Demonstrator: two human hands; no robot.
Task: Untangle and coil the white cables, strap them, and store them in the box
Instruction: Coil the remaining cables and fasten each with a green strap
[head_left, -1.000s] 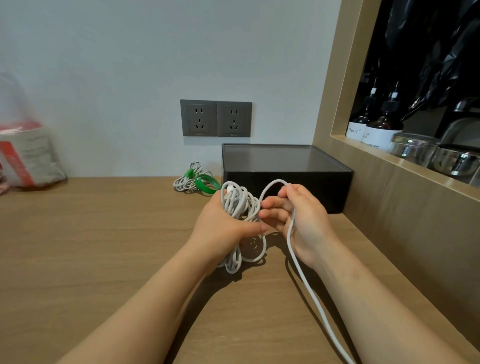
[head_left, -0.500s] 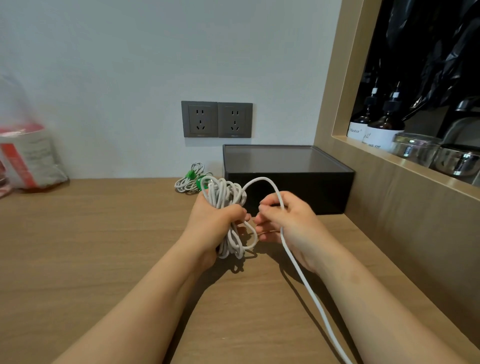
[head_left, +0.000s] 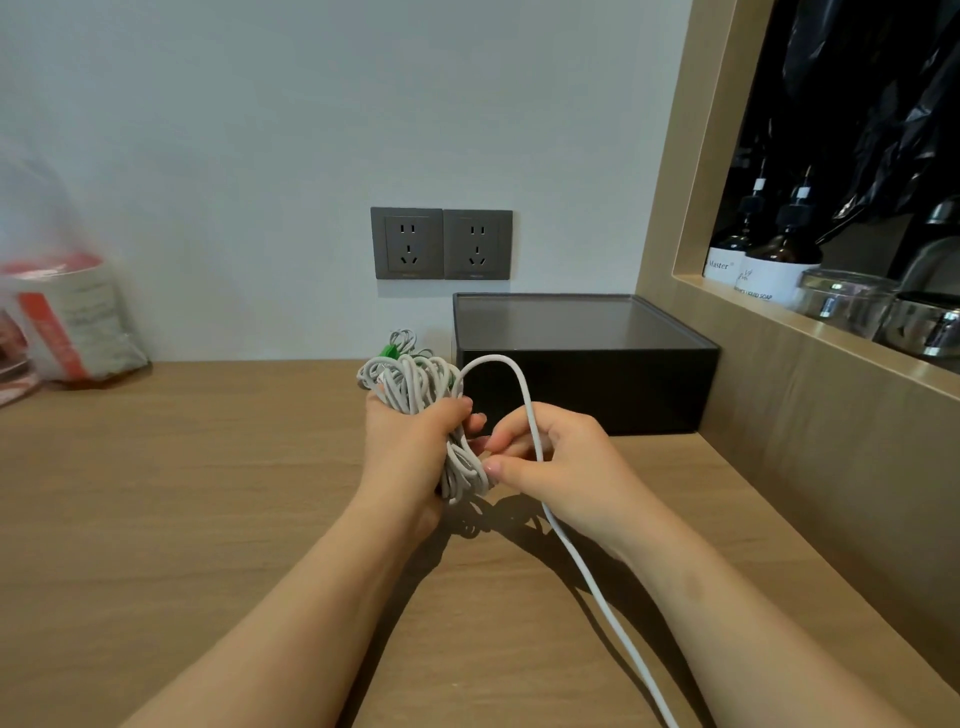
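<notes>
Gripping coil (head_left: 413, 387) seemingly upright, tail (head_left: 586, 577) trailing nearward

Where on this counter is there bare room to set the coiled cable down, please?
The widest bare stretch of counter lies between the plastic bag on the left and the left hand holding the cable. A narrower strip runs in front of the black box, beside the wooden side wall. It is crowded by the box's left corner, where a strapped bundle lies.

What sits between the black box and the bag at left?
In the head view, a small green-strapped cable coil, close to the box and partly hidden behind the held bundle.
</notes>
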